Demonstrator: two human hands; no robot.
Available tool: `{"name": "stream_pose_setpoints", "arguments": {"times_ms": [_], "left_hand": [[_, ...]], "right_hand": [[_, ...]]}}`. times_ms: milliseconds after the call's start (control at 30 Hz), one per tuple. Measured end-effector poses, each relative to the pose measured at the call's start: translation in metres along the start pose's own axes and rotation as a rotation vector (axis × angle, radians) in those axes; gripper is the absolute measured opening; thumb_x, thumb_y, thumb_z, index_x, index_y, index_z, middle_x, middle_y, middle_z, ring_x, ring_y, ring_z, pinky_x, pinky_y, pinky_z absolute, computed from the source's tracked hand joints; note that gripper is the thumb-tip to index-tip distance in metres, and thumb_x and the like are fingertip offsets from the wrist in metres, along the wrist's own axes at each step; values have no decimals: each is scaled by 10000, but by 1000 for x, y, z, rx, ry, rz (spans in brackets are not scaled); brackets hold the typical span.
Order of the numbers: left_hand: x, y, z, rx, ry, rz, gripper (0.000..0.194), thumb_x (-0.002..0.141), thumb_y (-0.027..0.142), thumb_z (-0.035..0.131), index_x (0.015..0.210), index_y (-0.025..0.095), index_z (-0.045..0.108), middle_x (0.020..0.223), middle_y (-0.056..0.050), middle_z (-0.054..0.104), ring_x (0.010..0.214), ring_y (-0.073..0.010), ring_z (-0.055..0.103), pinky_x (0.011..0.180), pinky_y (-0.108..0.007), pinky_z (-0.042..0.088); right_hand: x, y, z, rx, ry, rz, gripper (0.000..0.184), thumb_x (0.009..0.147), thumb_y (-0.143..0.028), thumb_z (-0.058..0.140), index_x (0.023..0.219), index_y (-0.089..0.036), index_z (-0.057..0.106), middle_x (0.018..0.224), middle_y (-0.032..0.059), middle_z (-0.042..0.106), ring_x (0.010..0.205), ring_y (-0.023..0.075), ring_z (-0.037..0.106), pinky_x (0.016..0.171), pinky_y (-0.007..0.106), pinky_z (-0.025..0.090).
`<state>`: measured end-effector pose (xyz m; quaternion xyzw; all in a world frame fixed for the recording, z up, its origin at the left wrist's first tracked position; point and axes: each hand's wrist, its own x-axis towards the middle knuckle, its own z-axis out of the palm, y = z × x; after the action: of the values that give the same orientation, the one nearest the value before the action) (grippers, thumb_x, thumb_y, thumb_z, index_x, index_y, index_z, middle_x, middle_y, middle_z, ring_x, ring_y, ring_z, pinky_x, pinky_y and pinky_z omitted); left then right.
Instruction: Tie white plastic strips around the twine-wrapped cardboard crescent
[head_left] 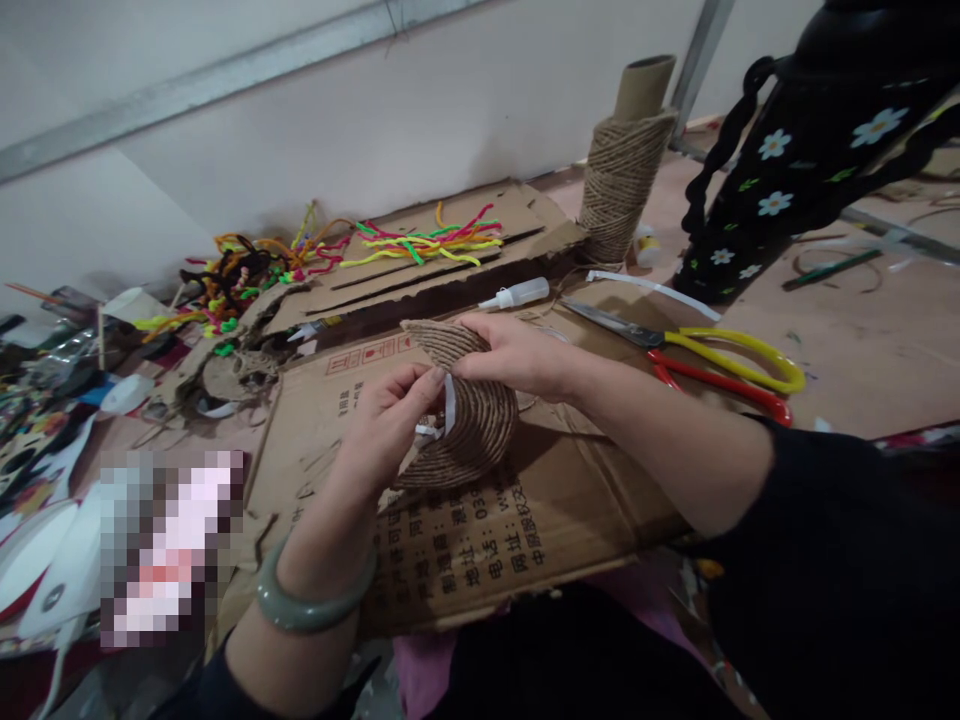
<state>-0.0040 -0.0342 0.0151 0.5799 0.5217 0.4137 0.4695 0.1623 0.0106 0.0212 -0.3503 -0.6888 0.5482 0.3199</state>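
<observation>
A round mat of coiled brown twine (472, 425) is held folded and tilted above a flattened cardboard box (480, 540). My right hand (517, 352) is closed over the mat's upper edge. My left hand (386, 425), with a green bangle on its wrist, pinches a thin white strip (448, 405) that lies against the mat's inner face. The two hands almost touch at the strip's upper end.
Scissors with yellow and red handles (712, 358) and a small white glue bottle (519, 294) lie just beyond the hands. A tall spool of twine (622, 175) stands behind. Coloured pipe cleaners (420, 242) lie at the back left. A black flowered bag (795, 150) is at right.
</observation>
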Motion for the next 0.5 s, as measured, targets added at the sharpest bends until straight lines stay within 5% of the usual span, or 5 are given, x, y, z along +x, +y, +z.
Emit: {"name": "stream_pose_setpoints", "arguments": {"times_ms": [500], "left_hand": [[0,1,2,25,-27,-20,192,731,331,643,655,160,603,559,14,552,498,-88,476,481,-217,380]], "right_hand": [[1,3,0,12,5,-17,119,646,-192,540,755,-186,494,757,-12,552,714,125,505,649,245,422]]}}
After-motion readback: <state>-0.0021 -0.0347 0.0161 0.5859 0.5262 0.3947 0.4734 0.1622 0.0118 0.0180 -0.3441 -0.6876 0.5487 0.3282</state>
